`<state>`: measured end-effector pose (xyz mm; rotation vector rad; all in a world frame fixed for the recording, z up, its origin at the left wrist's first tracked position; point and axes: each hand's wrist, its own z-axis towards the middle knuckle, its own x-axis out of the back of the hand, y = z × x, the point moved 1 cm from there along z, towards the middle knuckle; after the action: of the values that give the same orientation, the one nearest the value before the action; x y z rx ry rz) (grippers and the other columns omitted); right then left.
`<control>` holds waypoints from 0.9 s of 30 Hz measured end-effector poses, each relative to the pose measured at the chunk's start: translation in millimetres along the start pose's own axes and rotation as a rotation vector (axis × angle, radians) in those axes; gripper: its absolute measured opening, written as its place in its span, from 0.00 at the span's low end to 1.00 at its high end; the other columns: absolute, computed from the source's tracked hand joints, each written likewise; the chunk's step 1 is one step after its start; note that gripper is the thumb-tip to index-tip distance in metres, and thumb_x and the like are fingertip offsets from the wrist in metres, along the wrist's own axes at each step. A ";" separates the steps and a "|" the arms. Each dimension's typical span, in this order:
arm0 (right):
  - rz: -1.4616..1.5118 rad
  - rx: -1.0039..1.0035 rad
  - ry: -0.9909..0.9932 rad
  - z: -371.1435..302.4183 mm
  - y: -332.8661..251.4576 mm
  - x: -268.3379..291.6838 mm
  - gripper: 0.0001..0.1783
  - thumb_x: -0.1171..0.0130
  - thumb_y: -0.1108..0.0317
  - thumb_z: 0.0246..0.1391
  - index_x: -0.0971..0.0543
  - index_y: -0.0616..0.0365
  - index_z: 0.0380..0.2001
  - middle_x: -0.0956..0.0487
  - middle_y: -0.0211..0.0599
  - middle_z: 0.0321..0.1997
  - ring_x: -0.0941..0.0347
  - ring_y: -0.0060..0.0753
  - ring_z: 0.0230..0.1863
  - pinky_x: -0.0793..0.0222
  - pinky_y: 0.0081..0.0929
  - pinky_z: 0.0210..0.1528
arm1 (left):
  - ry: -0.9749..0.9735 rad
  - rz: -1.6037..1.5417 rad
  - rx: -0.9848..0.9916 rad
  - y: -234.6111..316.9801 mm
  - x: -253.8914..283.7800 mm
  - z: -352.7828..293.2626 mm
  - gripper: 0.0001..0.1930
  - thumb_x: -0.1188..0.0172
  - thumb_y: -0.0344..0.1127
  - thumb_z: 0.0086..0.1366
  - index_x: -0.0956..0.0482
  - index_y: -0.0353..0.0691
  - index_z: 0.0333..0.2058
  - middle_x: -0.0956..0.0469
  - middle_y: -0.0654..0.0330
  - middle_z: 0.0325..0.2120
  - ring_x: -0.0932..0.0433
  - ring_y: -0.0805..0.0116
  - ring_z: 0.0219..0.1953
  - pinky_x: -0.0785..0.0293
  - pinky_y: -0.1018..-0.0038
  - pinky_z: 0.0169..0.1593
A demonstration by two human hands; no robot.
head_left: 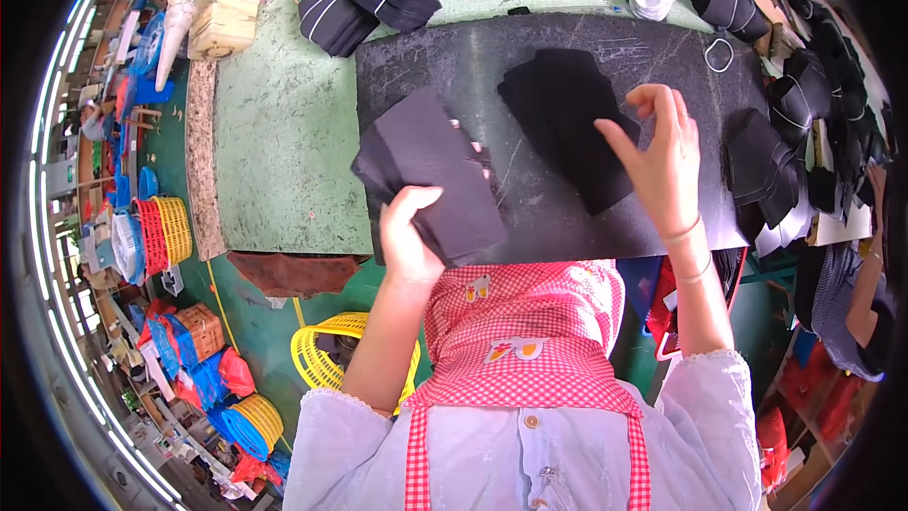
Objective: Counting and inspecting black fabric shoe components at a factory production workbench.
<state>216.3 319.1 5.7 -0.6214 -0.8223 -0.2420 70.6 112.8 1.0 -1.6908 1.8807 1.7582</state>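
Note:
My left hand (414, 237) is closed round a stack of thin, flat dark-grey pieces (440, 175), thumb on top and fingertips showing at the far edge. The pieces look like cut fabric or leather; I cannot tell which. Right of them, a loose pile of black flat pieces (567, 123) lies fanned out on a black mat (435, 61). My right hand (664, 156) hovers at that pile's right edge, its thumb and fingers apart with nothing seen between them.
Banded black bundles (336, 19) lie at the table's back. More black pieces (761, 166) crowd the right side, near a loose band (719, 55). A wooden block (223, 24) stands back left on the green table (284, 151). A yellow basket (307, 355) sits below. Another person's arm (865, 274) shows far right.

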 end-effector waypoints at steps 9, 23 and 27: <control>1.010 -0.289 -0.595 -15.3 -71.0 -3.6 0.13 0.34 0.66 0.53 0.26 0.63 0.30 0.27 0.32 0.26 0.30 0.19 0.27 0.31 0.21 0.30 | -0.126 -0.223 0.128 -17.2 -24.5 -4.2 0.28 0.58 0.53 0.73 0.35 0.34 0.59 0.28 0.53 0.54 0.27 0.62 0.55 0.32 0.66 0.60; 0.639 0.313 -0.494 22.4 -66.1 9.3 0.32 0.38 0.76 0.33 0.25 0.50 0.49 0.32 0.40 0.66 0.43 0.51 0.70 0.52 0.48 0.70 | -0.220 0.289 0.320 -10.4 0.4 -2.7 0.28 0.61 0.47 0.71 0.36 0.34 0.61 0.23 0.52 0.48 0.21 0.67 0.41 0.22 0.69 0.45; 0.945 0.241 -0.255 26.0 -29.0 17.8 0.15 0.34 0.75 0.38 0.24 0.58 0.34 0.20 0.43 0.50 0.25 0.45 0.55 0.32 0.45 0.57 | -0.101 -0.186 0.298 6.5 11.4 3.6 0.32 0.58 0.49 0.65 0.43 0.44 0.66 0.29 0.47 0.55 0.23 0.48 0.48 0.24 0.54 0.51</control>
<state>199.8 312.2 44.6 -0.7555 -0.7053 0.7984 59.4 106.6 -3.5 -1.5777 1.7729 1.3884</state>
